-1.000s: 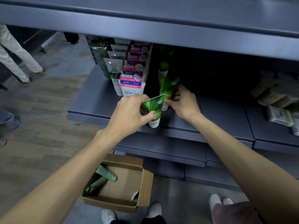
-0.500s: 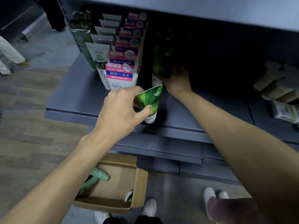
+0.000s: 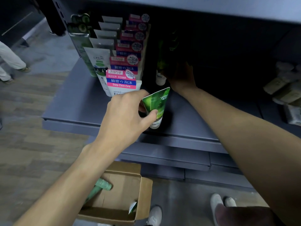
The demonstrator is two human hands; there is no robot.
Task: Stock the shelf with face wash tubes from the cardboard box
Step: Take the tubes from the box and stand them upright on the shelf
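— Green tube (image 3: 156, 103), cap down, on the grey shelf (image 3: 73, 101). What holds it?

— The left hand (image 3: 125, 118). Its thumb presses the front of the tube low down, above the white cap, and its fingers (image 3: 138, 93) curl round behind the upper part. The tube leans a little to the right, its cap on or just above the shelf near the front edge; I cannot tell which.

— And the right hand (image 3: 180, 79)?

— It reaches deeper, into the dark under the upper shelf, beyond the left fingers and slightly to their right. It sits against a second green tube (image 3: 161, 66) standing there on a white cap. Whether those fingers grip it or only touch it, I cannot tell; it is too dark.

— What lies to the left of the left fingers?

— A row of pink and blue face wash packs (image 3: 121, 81), just beyond the knuckles, with white tubes (image 3: 99, 61) beside them further left.

— And the box?

— The cardboard box (image 3: 143, 193) sits open on the floor, below the left forearm. A pale green tube (image 3: 102, 185) lies in it, and another small green one (image 3: 132, 207) pokes up at its near right corner. White shoes (image 3: 154, 216) stand next to it.
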